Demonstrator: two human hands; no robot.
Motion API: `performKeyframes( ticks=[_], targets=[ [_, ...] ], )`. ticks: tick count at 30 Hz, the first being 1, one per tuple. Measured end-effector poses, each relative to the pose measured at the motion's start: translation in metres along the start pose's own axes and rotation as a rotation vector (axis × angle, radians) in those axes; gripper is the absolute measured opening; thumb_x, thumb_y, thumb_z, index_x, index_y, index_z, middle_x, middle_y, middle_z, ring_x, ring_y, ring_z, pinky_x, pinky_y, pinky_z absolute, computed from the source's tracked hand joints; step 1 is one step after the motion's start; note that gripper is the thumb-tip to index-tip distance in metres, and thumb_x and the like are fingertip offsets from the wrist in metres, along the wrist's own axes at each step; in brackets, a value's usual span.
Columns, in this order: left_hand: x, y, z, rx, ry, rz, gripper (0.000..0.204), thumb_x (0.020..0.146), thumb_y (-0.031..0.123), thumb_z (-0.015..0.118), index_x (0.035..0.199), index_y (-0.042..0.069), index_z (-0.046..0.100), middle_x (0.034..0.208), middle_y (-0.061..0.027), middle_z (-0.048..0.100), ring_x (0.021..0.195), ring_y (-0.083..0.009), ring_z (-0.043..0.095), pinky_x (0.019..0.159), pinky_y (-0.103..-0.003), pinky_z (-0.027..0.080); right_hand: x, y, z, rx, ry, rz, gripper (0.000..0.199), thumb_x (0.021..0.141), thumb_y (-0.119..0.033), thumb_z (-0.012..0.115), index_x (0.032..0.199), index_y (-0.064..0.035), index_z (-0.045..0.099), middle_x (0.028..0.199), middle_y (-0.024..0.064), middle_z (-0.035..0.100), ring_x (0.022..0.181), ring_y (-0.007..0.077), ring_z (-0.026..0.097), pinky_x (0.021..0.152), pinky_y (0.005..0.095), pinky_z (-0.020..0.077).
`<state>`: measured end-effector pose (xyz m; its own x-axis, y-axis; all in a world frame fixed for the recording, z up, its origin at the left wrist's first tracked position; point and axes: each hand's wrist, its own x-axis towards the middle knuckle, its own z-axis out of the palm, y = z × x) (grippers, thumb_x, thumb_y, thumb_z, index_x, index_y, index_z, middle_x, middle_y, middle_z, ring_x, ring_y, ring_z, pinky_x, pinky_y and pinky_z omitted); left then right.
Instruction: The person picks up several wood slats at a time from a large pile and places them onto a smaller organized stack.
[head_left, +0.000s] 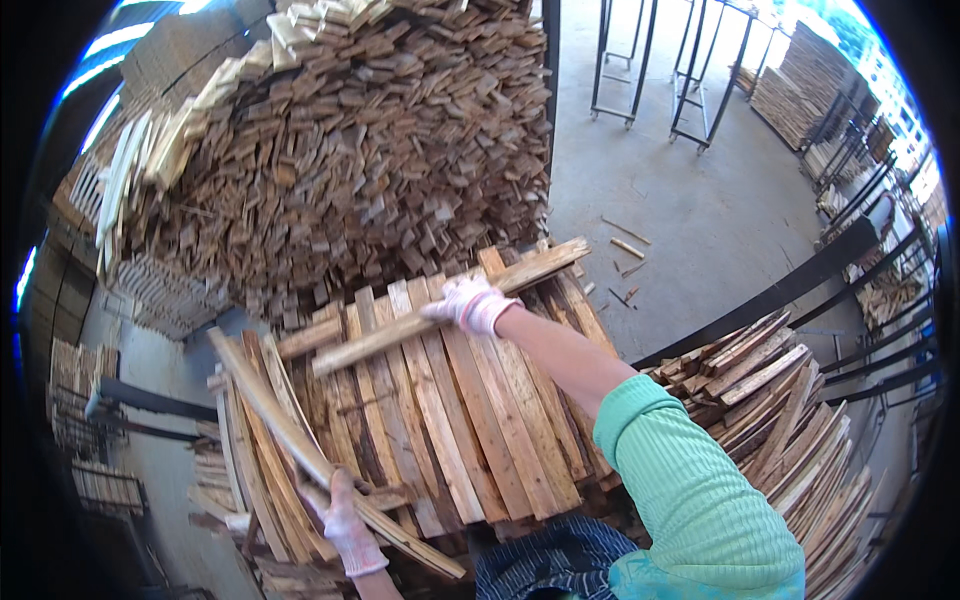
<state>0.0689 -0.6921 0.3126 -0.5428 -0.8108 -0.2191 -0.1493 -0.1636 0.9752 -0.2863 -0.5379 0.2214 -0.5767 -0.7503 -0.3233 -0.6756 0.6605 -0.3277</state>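
Note:
My right hand (468,303), in a white and pink knit glove, is closed over a wooden plank (375,345). That plank lies slanting across the far ends of a row of wooden strips (500,425) set side by side. My left hand (350,528), gloved the same way, grips a long, slightly bowed wooden strip (262,398) near its lower end. This strip slants up and to the left over more loose strips (275,500). The left fingers are partly hidden by the wood.
A tall pile of short wood pieces (370,150) rises beyond the row. More stacked strips (790,420) lie to the right beside dark metal bars (775,290). Wheeled metal frames (690,100) stand on the concrete floor (700,200), with wood scraps (628,246) nearer by.

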Motion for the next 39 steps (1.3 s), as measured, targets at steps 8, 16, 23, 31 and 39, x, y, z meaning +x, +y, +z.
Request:
performKeyframes(
  ticks=[8, 16, 23, 31, 39],
  targets=[
    [-0.145, -0.036, -0.076, -0.471, -0.152, -0.477, 0.049, 0.082, 0.000, 0.074, 0.127, 0.013, 0.057, 0.113, -0.0121, 0.067, 0.111, -0.0335, 0.063, 0.093, -0.058, 0.053, 0.012, 0.014, 0.014, -0.114, 0.007, 0.017, 0.062, 0.099, -0.050, 0.052, 0.154, -0.0235, 0.039, 0.159, 0.0178, 0.036, 0.147, 0.0375, 0.033, 0.121, 0.0486, 0.0266],
    [-0.232, -0.150, -0.071, -0.659, -0.267, -1.091, 0.053, 0.099, 0.013, 0.060, 0.143, -0.005, 0.036, 0.142, -0.0286, 0.043, 0.132, -0.0465, 0.045, 0.112, -0.067, 0.036, -0.177, 0.058, 0.045, -0.216, 0.373, 0.297, 0.065, 0.096, -0.037, 0.062, 0.155, -0.0333, 0.034, 0.145, 0.0188, 0.047, 0.137, 0.0416, 0.040, 0.111, 0.0574, 0.0345],
    [-0.174, -0.227, 0.004, -0.947, -0.433, -1.129, 0.080, 0.091, 0.019, 0.072, 0.148, -0.008, 0.023, 0.149, -0.0355, 0.032, 0.137, -0.0537, 0.036, 0.113, -0.073, 0.029, -0.208, 0.125, 0.154, 0.526, 0.529, 0.539, 0.070, 0.103, -0.044, 0.047, 0.161, -0.0159, 0.017, 0.143, 0.0375, 0.045, 0.132, 0.0511, 0.047, 0.109, 0.0482, 0.0401],
    [-0.222, -0.200, 0.008, -0.740, -0.401, -1.188, 0.064, 0.088, 0.017, 0.075, 0.135, -0.008, 0.039, 0.139, -0.0302, 0.044, 0.136, -0.0508, 0.038, 0.111, -0.075, 0.032, -0.212, 0.103, 0.132, 0.479, 0.450, 0.695, 0.072, 0.103, -0.045, 0.049, 0.161, -0.0176, 0.016, 0.135, 0.0379, 0.051, 0.123, 0.0530, 0.052, 0.105, 0.0518, 0.0423],
    [-0.211, -0.217, 0.058, -1.046, -0.366, -1.250, 0.076, 0.091, 0.013, 0.072, 0.145, -0.010, 0.025, 0.151, -0.0316, 0.030, 0.139, -0.0533, 0.032, 0.115, -0.071, 0.028, -0.216, 0.094, 0.120, 0.477, 0.412, 0.725, 0.066, 0.103, -0.042, 0.046, 0.158, -0.0122, 0.025, 0.145, 0.0322, 0.046, 0.132, 0.0475, 0.047, 0.110, 0.0496, 0.0395]
  ],
)
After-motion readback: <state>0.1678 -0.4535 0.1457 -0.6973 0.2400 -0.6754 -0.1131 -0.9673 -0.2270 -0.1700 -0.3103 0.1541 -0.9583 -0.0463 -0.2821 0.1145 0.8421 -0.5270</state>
